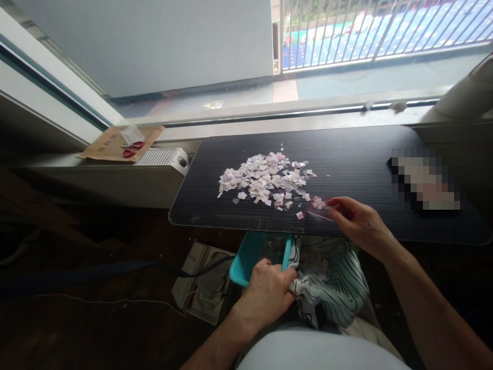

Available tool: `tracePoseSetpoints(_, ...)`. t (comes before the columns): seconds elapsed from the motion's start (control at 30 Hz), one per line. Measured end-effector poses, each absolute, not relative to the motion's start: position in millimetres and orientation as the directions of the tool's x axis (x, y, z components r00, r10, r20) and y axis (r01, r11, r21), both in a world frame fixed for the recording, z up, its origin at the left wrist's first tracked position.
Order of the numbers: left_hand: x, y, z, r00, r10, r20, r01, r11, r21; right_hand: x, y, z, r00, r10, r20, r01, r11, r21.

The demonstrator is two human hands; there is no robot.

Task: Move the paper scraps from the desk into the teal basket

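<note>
A heap of small pink and white paper scraps (265,180) lies on the dark table (346,154). My right hand (360,223) rests at the table's near edge, fingers pinched on a small clear bag (319,207) holding some scraps. Below the table edge, my left hand (267,293) is closed on the rim of a teal container (246,259), next to a striped white cloth (331,282).
A radiator (162,156) stands left of the table, with brown cardboard (111,144), red-handled scissors (131,150) and a clear bag on the sill. A blurred object (425,180) sits at the table's right. Papers and a cable lie on the floor. The window is ahead.
</note>
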State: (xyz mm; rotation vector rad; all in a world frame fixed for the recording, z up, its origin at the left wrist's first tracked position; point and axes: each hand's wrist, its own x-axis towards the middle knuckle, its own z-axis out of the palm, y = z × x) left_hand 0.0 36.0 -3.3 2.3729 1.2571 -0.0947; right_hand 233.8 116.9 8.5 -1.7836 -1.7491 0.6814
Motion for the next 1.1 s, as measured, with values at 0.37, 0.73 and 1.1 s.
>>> tracePoseSetpoints(0.37, 2.1, 36.6, -1.1, 0.596, 0.755, -0.273, 0.790, -0.491, 0.367, 225.5, 117.2, 5.0, -0.076, 0.997, -0.023, 0.623, 0.029, -0.782)
tracePoseSetpoints(0.73, 2.9, 36.5, 0.0, 0.580, 0.760, -0.292, 0.806, -0.485, 0.340, 224.8, 119.5, 9.6, -0.038, 0.999, 0.015, 0.704, 0.037, -0.710)
tracePoseSetpoints(1.1, 2.9, 35.1, -0.5, 0.588, 0.765, -0.264, 0.798, -0.495, 0.345, 225.6, 114.3, 11.0, -0.062, 0.997, 0.038, 0.720, 0.071, -0.690)
